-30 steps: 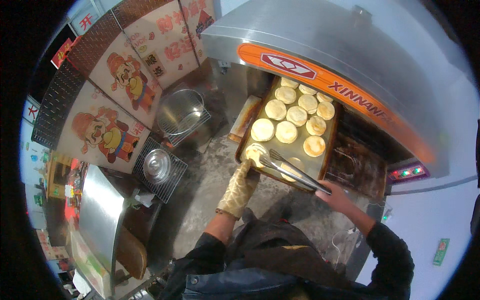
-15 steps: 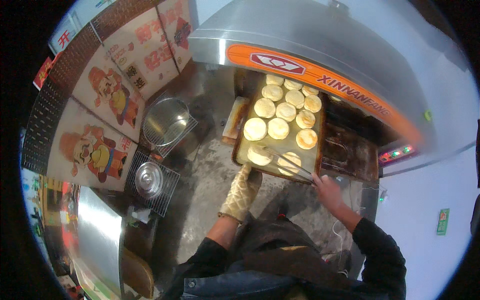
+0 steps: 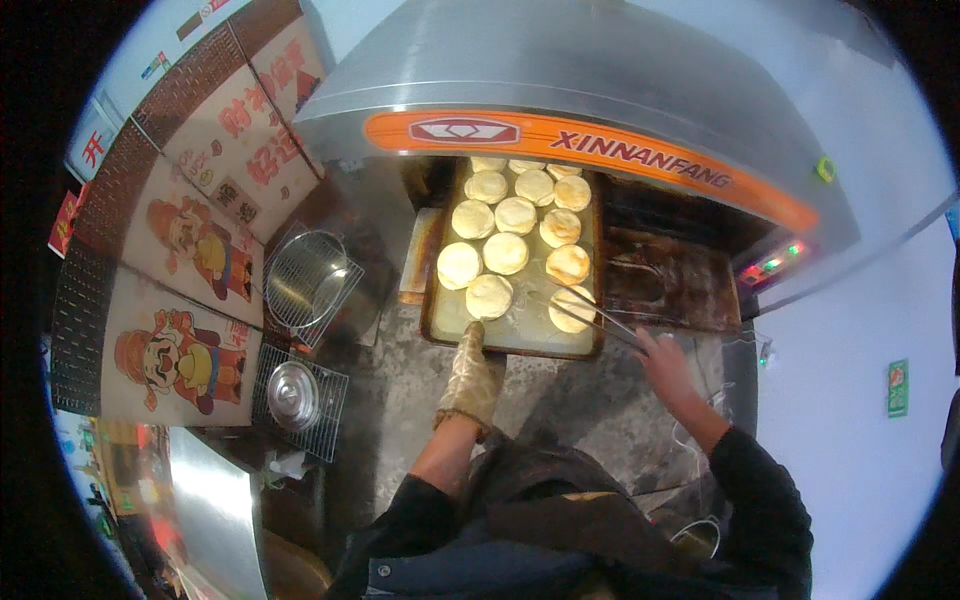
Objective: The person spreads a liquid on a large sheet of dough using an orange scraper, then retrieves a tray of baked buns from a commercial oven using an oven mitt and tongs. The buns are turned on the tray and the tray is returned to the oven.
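Note:
A baking tray (image 3: 510,346) carries several round pale flatbreads and juts out of the oven mouth. My left hand (image 3: 468,385) wears a quilted oven mitt and grips the tray's front edge, thumb on top, near a flatbread (image 3: 489,297). My right hand (image 3: 664,365) is closed around metal tongs (image 3: 622,332). The tongs' arms are spread and reach over the front right flatbread (image 3: 571,315); whether they touch it I cannot tell. Just behind it sits a flatbread with a browner top (image 3: 568,265). The back row is partly hidden under the oven front.
The steel oven (image 3: 560,60) with its orange band (image 3: 400,130) overhangs the tray. Right of the tray is a dark, scorched oven deck (image 3: 670,285). At left stand a wire-rack-borne round metal pot (image 3: 306,278), a metal lid (image 3: 293,395) and a steel counter (image 3: 212,495).
My view has turned, shifting the scene leftward. The front right flatbread sits further right on the tray. The tongs have moved from the front left flatbread to that one.

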Motion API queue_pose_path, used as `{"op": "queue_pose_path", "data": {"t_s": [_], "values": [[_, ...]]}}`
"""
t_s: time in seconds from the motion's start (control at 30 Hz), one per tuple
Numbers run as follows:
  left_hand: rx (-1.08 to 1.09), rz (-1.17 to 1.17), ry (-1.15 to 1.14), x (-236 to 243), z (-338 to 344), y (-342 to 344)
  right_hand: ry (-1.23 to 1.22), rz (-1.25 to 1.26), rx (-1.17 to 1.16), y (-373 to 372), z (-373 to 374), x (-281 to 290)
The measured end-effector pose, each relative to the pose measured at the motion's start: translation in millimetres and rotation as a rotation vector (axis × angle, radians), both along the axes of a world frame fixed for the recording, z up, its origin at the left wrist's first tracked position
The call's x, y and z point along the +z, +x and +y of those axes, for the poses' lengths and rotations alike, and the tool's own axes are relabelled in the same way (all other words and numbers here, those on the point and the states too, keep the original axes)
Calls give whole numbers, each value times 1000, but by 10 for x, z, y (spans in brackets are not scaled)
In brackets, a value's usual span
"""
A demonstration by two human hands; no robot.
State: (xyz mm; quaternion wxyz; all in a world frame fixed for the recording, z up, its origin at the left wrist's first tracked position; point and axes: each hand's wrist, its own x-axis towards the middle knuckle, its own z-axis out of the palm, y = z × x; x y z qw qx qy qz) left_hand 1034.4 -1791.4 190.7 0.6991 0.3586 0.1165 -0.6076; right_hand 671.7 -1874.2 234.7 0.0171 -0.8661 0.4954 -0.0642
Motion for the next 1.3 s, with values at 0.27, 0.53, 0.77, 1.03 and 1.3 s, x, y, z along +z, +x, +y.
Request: {"op": "queue_pose_path", "data": {"t_s": [0.27,0.53,0.77,1.03,1.3], "values": [[-510,-635,217,494,63,-87,77,3,56,-1256,324,5],[-585,-513,231,162,-189,60,-36,-137,218,-613,-356,-353],[-649,-273,338,568,-377,-10,197,-267,-62,-197,276,-239],[-1249,-956,-27,864,-401,161,146,-700,-682,600,2294,-514],[-1494,-1890,-320,392,-207,265,-114,-861,-908,1621,3047,-1341]]}}
